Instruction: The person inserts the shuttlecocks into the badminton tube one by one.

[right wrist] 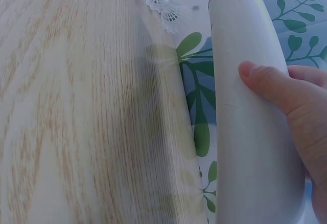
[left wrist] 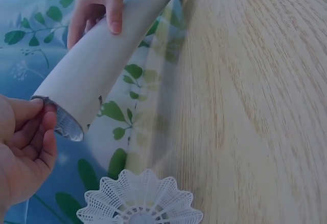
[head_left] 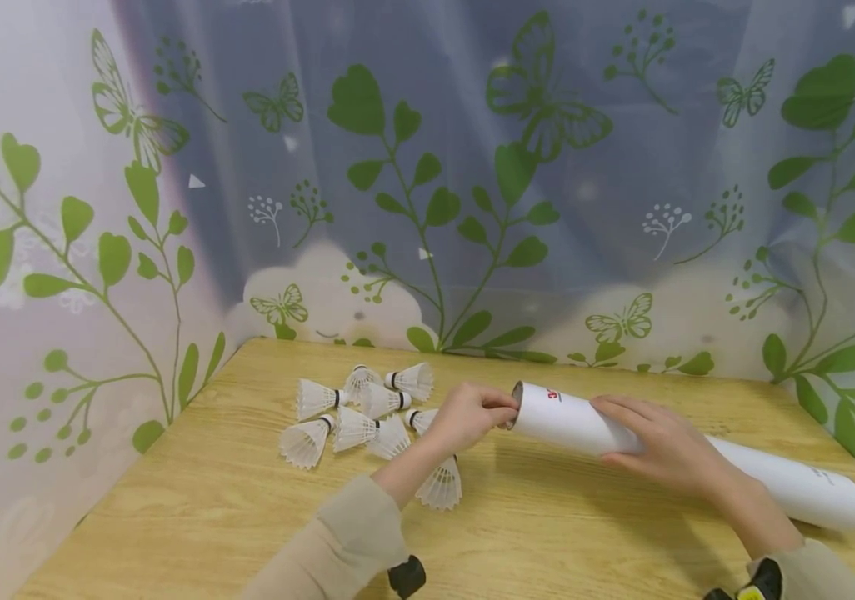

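Note:
A long white shuttlecock tube (head_left: 573,421) slants across the right side of the table, its mouth end raised toward the left. My right hand (head_left: 660,442) grips it around the middle, with the thumb (right wrist: 265,83) on one side. At the mouth, my left hand (head_left: 472,417) has thumb and fingers pinched together by the rim. A white netted skirt of a shuttlecock (left wrist: 69,125) shows just inside the mouth in the left wrist view. The left fingers seem to pinch its edge; the exact contact is partly hidden. Loose white shuttlecocks (head_left: 356,429) lie left of my left hand.
The wooden table (head_left: 172,500) meets a curtain (head_left: 427,208) with green leaves and butterflies at the back and sides. One shuttlecock (head_left: 442,486) lies close under my left wrist. The tube's far end (head_left: 843,500) is low, near the table's right side.

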